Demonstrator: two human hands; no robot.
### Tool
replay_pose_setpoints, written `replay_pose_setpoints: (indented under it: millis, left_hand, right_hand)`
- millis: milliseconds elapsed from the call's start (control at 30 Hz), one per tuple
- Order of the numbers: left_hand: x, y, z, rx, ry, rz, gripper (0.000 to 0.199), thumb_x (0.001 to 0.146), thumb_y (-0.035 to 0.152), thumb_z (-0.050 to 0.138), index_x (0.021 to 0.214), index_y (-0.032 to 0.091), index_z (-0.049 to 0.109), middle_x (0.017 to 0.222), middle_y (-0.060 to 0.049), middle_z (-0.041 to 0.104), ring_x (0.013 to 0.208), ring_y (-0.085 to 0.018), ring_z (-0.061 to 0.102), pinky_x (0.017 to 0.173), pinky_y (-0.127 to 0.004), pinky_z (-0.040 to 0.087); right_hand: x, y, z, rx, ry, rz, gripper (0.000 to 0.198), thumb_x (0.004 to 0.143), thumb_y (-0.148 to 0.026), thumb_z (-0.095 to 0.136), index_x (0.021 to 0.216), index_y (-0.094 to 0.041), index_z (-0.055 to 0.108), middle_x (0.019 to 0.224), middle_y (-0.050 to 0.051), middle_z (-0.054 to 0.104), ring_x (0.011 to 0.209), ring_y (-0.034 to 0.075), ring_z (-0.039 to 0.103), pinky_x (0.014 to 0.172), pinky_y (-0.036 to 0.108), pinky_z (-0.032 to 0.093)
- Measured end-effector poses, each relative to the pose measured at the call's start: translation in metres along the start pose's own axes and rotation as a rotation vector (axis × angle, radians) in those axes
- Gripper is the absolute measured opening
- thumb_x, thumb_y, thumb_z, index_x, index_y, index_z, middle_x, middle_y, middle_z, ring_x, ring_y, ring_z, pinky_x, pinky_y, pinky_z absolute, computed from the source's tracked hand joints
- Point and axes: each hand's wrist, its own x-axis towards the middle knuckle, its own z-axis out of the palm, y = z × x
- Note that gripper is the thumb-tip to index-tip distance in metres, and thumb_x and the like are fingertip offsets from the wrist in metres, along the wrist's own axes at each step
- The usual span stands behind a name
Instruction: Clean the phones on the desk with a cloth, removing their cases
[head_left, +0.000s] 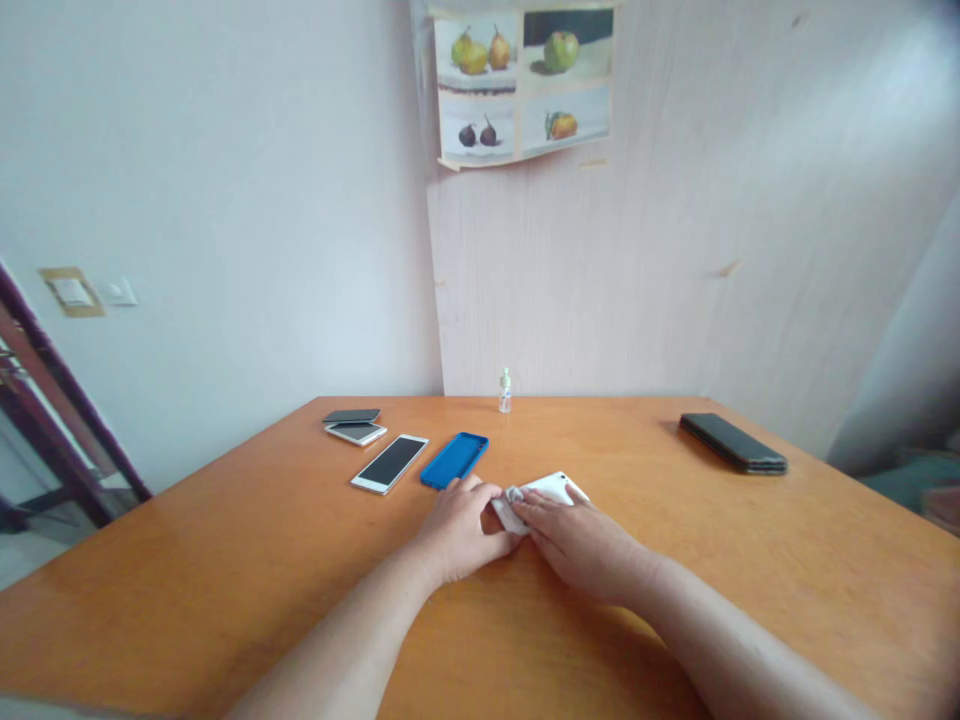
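A white phone (553, 486) lies back up on the table between my hands, its camera end pointing away to the right. My left hand (457, 530) grips the near left end, thumb on one edge and fingers on the other. Pressed onto the phone's back is a small crumpled white wipe (514, 494), under the fingertips of my right hand (574, 535). The right palm hides part of the phone. Just beyond my left hand rests a blue phone case (454, 460). Left of it, another white phone (391, 463) lies with its dark screen up.
At the wooden table's (300, 560) back left, a dark phone (352, 416) partly overlaps a white-edged phone (358, 433). A small clear bottle (505, 394) with a pale green top stands near the back edge. Stacked black phones (731, 443) lie at the right.
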Motion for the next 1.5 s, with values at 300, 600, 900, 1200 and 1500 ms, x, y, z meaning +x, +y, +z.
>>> replay_pose_setpoints:
  millis: [300, 600, 900, 1200, 1500]
  left_hand:
    - [0.0, -0.002, 0.007, -0.067, 0.046, -0.042, 0.072, 0.067, 0.046, 0.073, 0.129, 0.022, 0.047, 0.121, -0.009, 0.06, 0.116, -0.031, 0.053, 0.1, -0.042, 0.041]
    - [0.0, -0.002, 0.009, -0.117, 0.058, -0.088, 0.09, 0.065, 0.044, 0.072, 0.142, 0.021, 0.031, 0.116, -0.008, 0.061, 0.113, -0.03, 0.054, 0.1, -0.042, 0.04]
    - [0.0, -0.002, 0.009, -0.075, 0.061, -0.061, 0.081, 0.065, 0.046, 0.072, 0.136, 0.021, 0.041, 0.118, -0.008, 0.062, 0.113, -0.03, 0.054, 0.1, -0.042, 0.041]
    - [0.001, 0.0, 0.005, 0.004, 0.039, -0.021, 0.06, 0.066, 0.05, 0.072, 0.119, 0.023, 0.057, 0.114, -0.007, 0.062, 0.108, -0.03, 0.055, 0.092, -0.038, 0.044]
    - [0.001, 0.001, 0.002, 0.012, 0.019, 0.005, 0.04, 0.071, 0.051, 0.07, 0.101, 0.026, 0.065, 0.103, -0.005, 0.061, 0.099, -0.026, 0.057, 0.087, -0.034, 0.046]
  right_hand:
    - [0.013, 0.017, 0.004, -0.003, 0.002, 0.206, 0.052, 0.098, -0.031, 0.024, 0.148, -0.022, 0.035, 0.155, 0.008, 0.034, 0.144, 0.028, 0.027, 0.111, 0.067, 0.011]
    - [0.026, 0.013, 0.009, 0.002, -0.021, 0.237, 0.053, 0.1, -0.041, 0.022, 0.15, -0.028, 0.03, 0.156, 0.006, 0.031, 0.146, 0.029, 0.021, 0.11, 0.07, 0.006]
    - [0.004, 0.012, 0.008, -0.058, -0.038, 0.19, 0.059, 0.099, -0.04, 0.025, 0.152, -0.014, 0.026, 0.158, 0.013, 0.025, 0.146, 0.029, 0.02, 0.115, 0.058, 0.014]
    - [-0.004, 0.016, -0.004, -0.132, -0.052, 0.254, 0.056, 0.098, -0.035, 0.026, 0.145, -0.007, 0.039, 0.151, 0.021, 0.037, 0.14, 0.03, 0.035, 0.114, 0.054, 0.022]
    - [-0.013, -0.023, -0.012, -0.136, -0.051, 0.073, 0.051, 0.095, -0.023, 0.03, 0.141, -0.007, 0.045, 0.147, 0.02, 0.045, 0.136, 0.028, 0.041, 0.113, 0.043, 0.031]
